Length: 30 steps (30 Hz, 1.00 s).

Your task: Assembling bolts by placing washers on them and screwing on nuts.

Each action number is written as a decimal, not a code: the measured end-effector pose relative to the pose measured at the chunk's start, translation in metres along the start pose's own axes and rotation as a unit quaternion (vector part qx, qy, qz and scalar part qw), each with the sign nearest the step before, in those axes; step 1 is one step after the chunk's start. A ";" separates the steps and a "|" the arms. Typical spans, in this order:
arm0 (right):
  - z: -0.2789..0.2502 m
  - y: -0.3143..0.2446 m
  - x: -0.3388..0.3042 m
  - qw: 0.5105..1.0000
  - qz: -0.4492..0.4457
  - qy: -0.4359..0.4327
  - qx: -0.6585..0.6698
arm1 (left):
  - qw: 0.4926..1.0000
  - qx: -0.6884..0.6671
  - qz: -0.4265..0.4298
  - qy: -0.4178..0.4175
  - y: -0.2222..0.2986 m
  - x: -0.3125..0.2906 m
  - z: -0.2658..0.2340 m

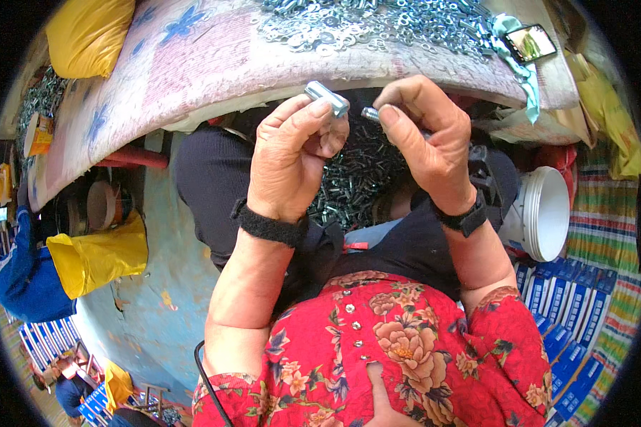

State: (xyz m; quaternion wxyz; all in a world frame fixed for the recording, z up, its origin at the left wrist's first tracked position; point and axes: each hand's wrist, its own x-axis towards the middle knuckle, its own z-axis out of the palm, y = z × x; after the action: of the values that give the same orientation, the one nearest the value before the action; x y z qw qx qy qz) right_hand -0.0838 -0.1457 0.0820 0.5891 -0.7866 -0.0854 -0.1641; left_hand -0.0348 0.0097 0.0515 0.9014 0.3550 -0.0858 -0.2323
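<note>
My left hand pinches a shiny metal sleeve between thumb and fingers, tilted up toward the table edge. A short gap to the right, my right hand grips a small threaded bolt, its tip pointing at the sleeve; the bolt's other end is hidden by the fingers. Both hands are raised over a heap of dark and silvery bolts between my knees. Just beyond them, many loose washers and other small metal parts lie on the cloth-covered table.
A phone rests on a pale green cloth at the table's right. On the right stand a white bucket and blue-and-white boxes. Leftward are a yellow sack, a yellow bag and another person's blue clothing.
</note>
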 end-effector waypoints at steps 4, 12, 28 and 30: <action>0.015 0.002 -0.006 0.996 -0.005 0.036 0.082 | 1.000 -0.008 0.018 -0.012 -0.004 0.000 0.001; 0.027 0.013 -0.006 0.984 0.030 0.045 0.167 | 0.992 0.093 0.072 0.046 -0.003 -0.002 0.004; 0.030 0.010 -0.010 0.973 0.043 0.079 0.211 | 0.994 0.076 0.069 0.038 -0.008 -0.005 0.008; 0.029 0.010 -0.011 0.977 0.042 0.082 0.192 | 0.992 0.091 0.075 0.043 -0.009 -0.005 0.007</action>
State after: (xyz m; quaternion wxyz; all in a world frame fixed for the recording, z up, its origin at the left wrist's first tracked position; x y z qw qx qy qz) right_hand -0.0860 -0.1204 0.0615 0.7404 -0.6458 -0.0338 -0.1833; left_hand -0.0450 0.0022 0.0505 0.8831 0.4378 -0.0945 -0.1397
